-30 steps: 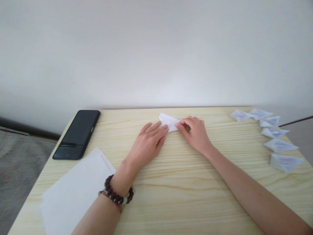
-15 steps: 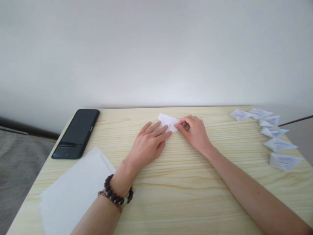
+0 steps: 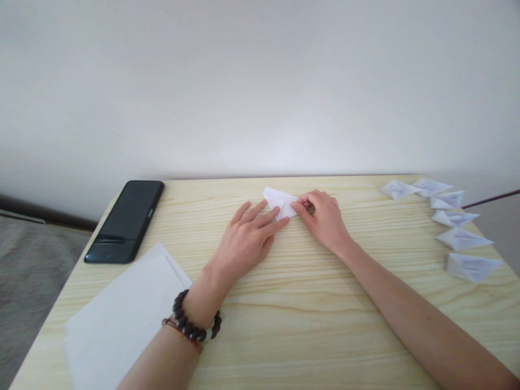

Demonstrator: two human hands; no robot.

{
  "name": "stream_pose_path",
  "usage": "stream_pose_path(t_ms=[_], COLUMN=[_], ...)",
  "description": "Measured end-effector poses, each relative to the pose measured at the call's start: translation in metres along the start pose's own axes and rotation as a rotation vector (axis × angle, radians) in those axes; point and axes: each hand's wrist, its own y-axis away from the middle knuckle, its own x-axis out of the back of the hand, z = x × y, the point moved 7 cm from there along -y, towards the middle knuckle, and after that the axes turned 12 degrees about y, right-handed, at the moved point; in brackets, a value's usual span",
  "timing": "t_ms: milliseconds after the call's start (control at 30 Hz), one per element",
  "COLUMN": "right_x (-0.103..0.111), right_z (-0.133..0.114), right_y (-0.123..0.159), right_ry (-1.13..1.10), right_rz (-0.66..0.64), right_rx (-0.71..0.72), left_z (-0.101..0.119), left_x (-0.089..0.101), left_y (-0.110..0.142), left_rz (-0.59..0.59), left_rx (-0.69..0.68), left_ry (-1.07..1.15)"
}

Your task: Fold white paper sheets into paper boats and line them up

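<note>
A small piece of folded white paper (image 3: 287,203) lies on the wooden table, toward its back edge. My left hand (image 3: 248,234) rests flat with its fingers spread, and the fingertips press on the paper's left and near parts. At the paper's right corner, my right hand (image 3: 323,219) pinches it between thumb and forefinger; the other fingers are curled in. Dark beads circle my left wrist. The paper's left edge is partly hidden under my left fingers.
Several folded paper boats (image 3: 455,218) line the right side of the table (image 3: 309,330). A black phone (image 3: 125,222) lies at the back left. Nearer, white paper sheets (image 3: 117,319) lie partly under my left forearm. A white wall (image 3: 260,92) stands behind the table.
My left forefinger has slid slightly right along the paper's near edge. The right hand keeps its pinch almost in place.
</note>
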Motion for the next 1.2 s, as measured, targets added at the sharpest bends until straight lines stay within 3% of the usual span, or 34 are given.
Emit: stream_pose_path(t_ms=[167,433,733,933,1200], right_x=[0.004,0.006,0.008,0.015,0.006], right_z=[-0.001,-0.013,-0.023,-0.024,-0.022], right_y=[0.000,0.000,0.003,0.005,0.003], right_ry=[-0.098,-0.252,-0.179,-0.132,-0.010], right_rz=[-0.007,-0.129,-0.106,-0.008,-0.103], right_rx=[-0.013,0.188,0.315,0.265,0.197], left_z=[-0.001,-0.021,-0.015,-0.013,-0.016], left_x=[0.001,0.007,0.010,0.012,0.011], left_y=[0.001,0.001,0.002,0.003,0.003], left_rz=[0.011,0.254,0.306,0.359,0.392], left_rx=[0.001,0.077,0.036,-0.030,0.015], left_ry=[0.023,0.153,0.110,0.092,0.099])
